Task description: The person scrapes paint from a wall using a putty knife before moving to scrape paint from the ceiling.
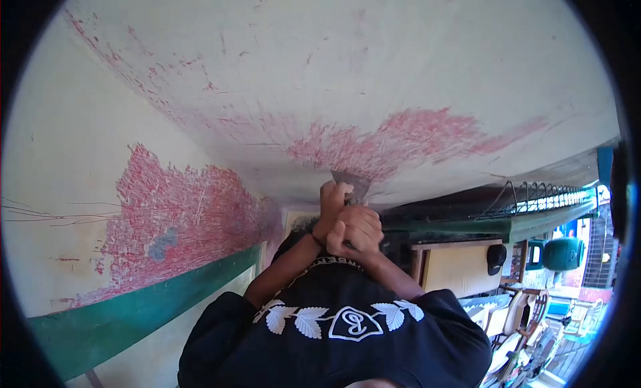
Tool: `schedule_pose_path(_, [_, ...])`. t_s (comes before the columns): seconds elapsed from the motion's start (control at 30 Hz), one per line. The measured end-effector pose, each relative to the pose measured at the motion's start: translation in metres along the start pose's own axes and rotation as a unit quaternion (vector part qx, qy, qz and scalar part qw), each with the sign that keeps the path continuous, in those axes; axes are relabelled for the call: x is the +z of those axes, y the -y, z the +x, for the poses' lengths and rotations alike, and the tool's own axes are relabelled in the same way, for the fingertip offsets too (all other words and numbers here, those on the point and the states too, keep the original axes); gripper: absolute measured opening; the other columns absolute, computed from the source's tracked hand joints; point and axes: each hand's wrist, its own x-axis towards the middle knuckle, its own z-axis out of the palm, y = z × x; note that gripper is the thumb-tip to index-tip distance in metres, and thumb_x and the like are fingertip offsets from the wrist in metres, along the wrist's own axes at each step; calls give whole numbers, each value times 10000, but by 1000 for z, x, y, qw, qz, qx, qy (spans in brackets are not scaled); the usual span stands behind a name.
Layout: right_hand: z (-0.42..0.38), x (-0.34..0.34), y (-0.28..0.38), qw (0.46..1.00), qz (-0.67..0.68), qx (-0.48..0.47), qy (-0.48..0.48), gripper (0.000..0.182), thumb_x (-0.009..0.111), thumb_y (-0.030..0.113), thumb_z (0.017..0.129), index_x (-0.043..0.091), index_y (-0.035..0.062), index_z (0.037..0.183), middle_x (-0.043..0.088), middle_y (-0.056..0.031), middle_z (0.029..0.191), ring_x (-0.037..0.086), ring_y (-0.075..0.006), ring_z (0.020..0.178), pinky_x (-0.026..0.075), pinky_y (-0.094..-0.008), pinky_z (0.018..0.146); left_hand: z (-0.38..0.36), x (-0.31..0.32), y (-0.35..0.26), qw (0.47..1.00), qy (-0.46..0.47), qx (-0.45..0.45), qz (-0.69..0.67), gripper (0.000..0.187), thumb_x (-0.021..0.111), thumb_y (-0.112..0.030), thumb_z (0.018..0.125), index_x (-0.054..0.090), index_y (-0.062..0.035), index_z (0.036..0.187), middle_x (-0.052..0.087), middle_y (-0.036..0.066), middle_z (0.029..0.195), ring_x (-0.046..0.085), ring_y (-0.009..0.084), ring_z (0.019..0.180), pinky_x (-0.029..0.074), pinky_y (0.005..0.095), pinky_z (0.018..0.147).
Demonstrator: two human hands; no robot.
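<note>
The ceiling (347, 61) shows red patches where paint is scraped off. Both hands close around the scraper (352, 186), left hand (332, 204) higher, right hand (360, 231) below. Blade touches the ceiling; best keep it flat, push steady.

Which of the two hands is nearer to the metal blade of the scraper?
Left. The left hand grips just under the scraper blade, touching its base. The right hand is wrapped lower down, below the left.
</note>
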Motion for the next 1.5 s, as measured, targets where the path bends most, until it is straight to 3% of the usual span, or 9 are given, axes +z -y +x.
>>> schedule_pose_path(0.17, [21,3,5,999,29,-17,-29,256,633,-97,708,458,45,587,587,-92,601,608,-245,502,513,-359,501,10,-3,5,1000,3,14,15,448,851,-274,741,572,-88,1038,507,124,897,495,337,920,398,444,833])
schedule_pose_path(0.23, [9,-1,7,999,38,-3,-6,230,611,-96,723,488,57,604,624,-97,634,651,-248,541,551,-354,564,12,-13,-22,1000,-15,25,-1,452,856,-274,737,566,-91,1031,508,121,900,494,337,924,396,444,833])
schedule_pose_path(0.37, [2,5,-4,1000,17,-8,-18,239,630,-100,690,473,52,592,587,-92,608,607,-242,509,520,-327,533,-7,21,44,998,37,-24,47,475,853,-277,729,566,-88,1056,520,117,918,500,343,933,394,464,839])
schedule_pose_path(0.47, [19,0,4,998,61,-20,-14,247,638,-85,690,464,60,590,600,-85,622,612,-246,520,522,-325,542,11,1,-6,999,-13,22,25,440,808,-269,759,563,-84,1074,526,122,926,502,346,934,393,471,844])
schedule_pose_path(0.57, [0,8,-10,998,-65,1,1,197,599,-112,716,494,37,641,621,-96,638,638,-247,530,565,-360,566,0,-6,11,998,19,54,-19,406,761,-270,792,560,-80,1089,529,125,931,502,347,933,392,470,849])
schedule_pose_path(0.63, [6,2,-2,999,-29,19,-19,234,625,-94,694,464,50,605,607,-95,632,619,-244,521,532,-340,541,-4,-5,18,995,39,92,30,398,743,-274,807,561,-76,1100,534,126,935,504,347,934,393,467,855])
schedule_pose_path(0.77, [11,-1,-2,999,33,-25,-18,265,655,-74,686,452,62,584,622,-102,650,623,-251,534,515,-321,534,13,-8,-19,998,-20,44,41,410,729,-275,809,562,-66,1120,537,126,939,506,353,940,395,467,862])
schedule_pose_path(1.17, [-8,-4,-10,997,-71,43,-7,219,648,-76,696,503,77,634,638,-84,675,656,-242,570,556,-357,583,6,-1,5,999,39,25,11,325,703,-244,807,567,-90,1059,539,138,937,510,345,945,397,472,845])
schedule_pose_path(1.5, [11,-12,-2,999,50,3,-19,254,647,-91,679,453,52,600,585,-79,626,607,-239,519,522,-324,541,14,-1,-19,996,-14,47,69,326,718,-138,772,581,-83,1062,537,137,946,510,344,951,390,457,854])
